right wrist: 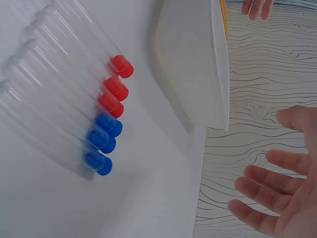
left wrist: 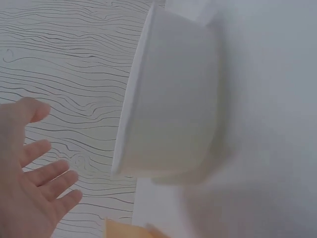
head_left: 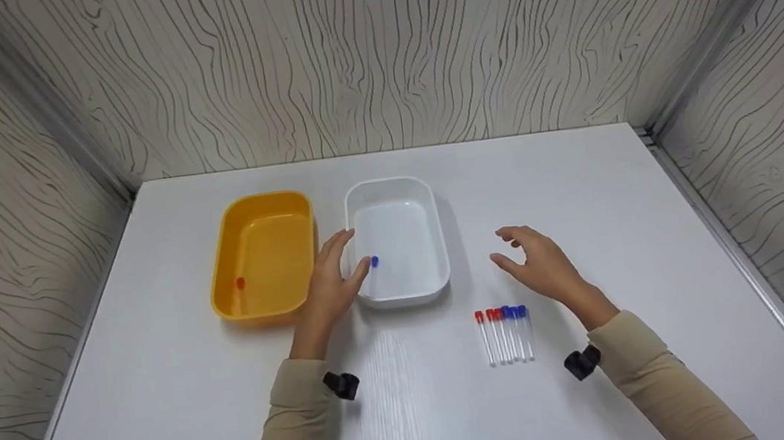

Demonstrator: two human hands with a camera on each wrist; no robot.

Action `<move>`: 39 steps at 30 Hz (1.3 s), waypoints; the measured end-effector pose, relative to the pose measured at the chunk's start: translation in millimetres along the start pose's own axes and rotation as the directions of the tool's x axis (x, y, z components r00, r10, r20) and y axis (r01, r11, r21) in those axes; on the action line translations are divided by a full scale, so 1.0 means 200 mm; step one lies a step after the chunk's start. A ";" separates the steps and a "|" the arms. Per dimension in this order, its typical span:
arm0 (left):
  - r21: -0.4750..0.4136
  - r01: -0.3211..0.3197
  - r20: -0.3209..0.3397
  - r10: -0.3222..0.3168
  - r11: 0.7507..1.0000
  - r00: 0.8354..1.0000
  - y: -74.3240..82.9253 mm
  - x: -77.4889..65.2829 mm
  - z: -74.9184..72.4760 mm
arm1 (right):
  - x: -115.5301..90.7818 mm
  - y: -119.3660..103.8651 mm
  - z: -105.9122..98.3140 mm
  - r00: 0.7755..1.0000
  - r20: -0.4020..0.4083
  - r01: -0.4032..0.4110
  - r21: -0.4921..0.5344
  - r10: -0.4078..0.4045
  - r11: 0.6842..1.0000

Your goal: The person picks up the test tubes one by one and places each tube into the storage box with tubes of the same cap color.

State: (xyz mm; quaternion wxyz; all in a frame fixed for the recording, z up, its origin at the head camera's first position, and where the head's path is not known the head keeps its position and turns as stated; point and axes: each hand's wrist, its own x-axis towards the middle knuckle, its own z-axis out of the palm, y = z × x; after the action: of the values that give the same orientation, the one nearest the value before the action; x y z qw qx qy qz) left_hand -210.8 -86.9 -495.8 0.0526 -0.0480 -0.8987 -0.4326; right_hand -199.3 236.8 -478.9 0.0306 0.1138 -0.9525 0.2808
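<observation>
My left hand (head_left: 329, 285) hovers with spread fingers over the gap between the yellow tray (head_left: 270, 203) and the white tray (head_left: 440, 244), holding nothing. Inside the white tray lies a clear tube with a blue cap (head_left: 375, 261), partly hidden by my thumb. A tube with a red cap (head_left: 240, 283) lies in the yellow tray. To the right, my right hand (head_left: 543, 266) is raised above the table, fingers relaxed and nothing in them. Just below and left of it, three red-capped tubes (right wrist: 116, 89) and three blue-capped tubes (right wrist: 101, 141) lie side by side.
The white table (head_left: 415, 411) is enclosed by wood-grain panels (head_left: 371, 50) at the back and both sides. A metal rail (head_left: 756, 265) runs along the right edge. Both trays stand near the back, with a narrow gap between them.
</observation>
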 end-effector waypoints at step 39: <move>-0.561 0.132 0.213 -0.012 0.817 0.977 -0.36 -0.09 0.18 | -0.34 0.39 0.11 0.933 0.359 -0.047 0.171 -0.018 0.984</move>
State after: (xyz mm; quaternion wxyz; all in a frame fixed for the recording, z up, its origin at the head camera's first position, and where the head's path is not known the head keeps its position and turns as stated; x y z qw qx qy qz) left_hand -204.5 -103.7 -576.5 -0.0712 -0.0704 -0.7293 -0.6769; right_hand -152.1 301.5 -547.4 -0.1562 0.1585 -0.9141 0.3389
